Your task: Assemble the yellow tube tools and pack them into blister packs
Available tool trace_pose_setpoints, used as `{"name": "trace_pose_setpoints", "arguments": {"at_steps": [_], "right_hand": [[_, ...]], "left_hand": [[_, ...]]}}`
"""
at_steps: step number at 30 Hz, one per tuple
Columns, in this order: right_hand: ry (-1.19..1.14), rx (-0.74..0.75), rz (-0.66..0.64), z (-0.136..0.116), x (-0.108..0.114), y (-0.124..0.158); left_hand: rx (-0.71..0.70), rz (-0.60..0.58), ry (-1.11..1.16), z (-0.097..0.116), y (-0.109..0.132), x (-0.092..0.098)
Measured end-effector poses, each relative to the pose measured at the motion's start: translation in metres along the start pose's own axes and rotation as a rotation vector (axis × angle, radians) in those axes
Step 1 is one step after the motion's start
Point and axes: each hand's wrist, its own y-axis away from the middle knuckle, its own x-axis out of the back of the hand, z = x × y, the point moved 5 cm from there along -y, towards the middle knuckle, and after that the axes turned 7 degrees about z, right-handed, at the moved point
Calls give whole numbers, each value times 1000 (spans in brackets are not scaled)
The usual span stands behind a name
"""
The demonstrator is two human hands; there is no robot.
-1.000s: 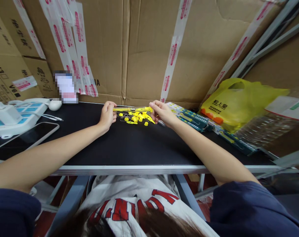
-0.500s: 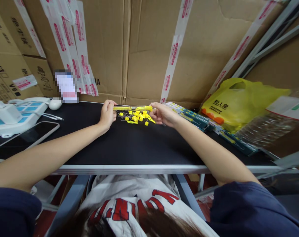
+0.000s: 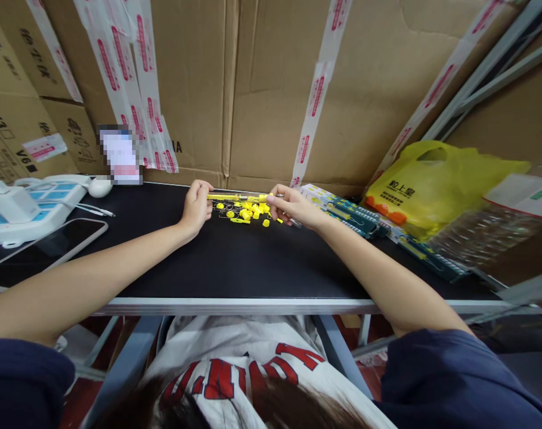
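Observation:
Above the black tabletop (image 3: 248,265), a slim yellow pen-like tool (image 3: 226,197) with a partly see-through, metallic-looking section lies level between my hands. My left hand (image 3: 195,208) is closed around its left end. At the other end, my right hand (image 3: 292,205) pinches the yellow tip with thumb and forefinger, covering part of it. Thin shiny metal pieces (image 3: 296,223) show by the right hand's curled fingers; whether they are held I cannot tell. Just beneath the tool lies a pile of small yellow caps (image 3: 255,210), with thin wire pieces (image 3: 223,213) among them.
On the left are a power strip (image 3: 60,193) with a white charger (image 3: 14,205), and a phone (image 3: 47,247). Flat printed boxes (image 3: 342,208), a yellow plastic bag (image 3: 427,190) and a clear plastic container (image 3: 480,235) occupy the right. Taped cardboard (image 3: 271,89) walls the back.
My right fingers have shifted slightly left and curled more over the tool's yellow end, so less of it shows. The left hand is nearly still.

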Motion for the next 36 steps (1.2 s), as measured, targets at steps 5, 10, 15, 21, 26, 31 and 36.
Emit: {"name": "trace_pose_setpoints", "arguments": {"at_steps": [5, 10, 15, 21, 26, 31, 36], "right_hand": [[61, 77, -18, 5, -2, -3], [145, 146, 20, 6, 0, -3], [267, 261, 70, 3, 1, -2], [361, 336, 117, 2, 3, -2], [403, 363, 147, 3, 5, -3], [463, 389, 187, 0, 5, -1], [487, 384, 185, -1, 2, 1]], "left_hand": [[47, -13, -10, 0, 1, -1], [64, -9, 1, 0, 1, 0], [57, 0, 34, 0, -1, 1], [50, -5, 65, -1, -2, 1], [76, -10, 48, 0, -1, 2], [70, -70, 38, 0, 2, -3], [87, -93, 33, -1, 3, -5]]}}
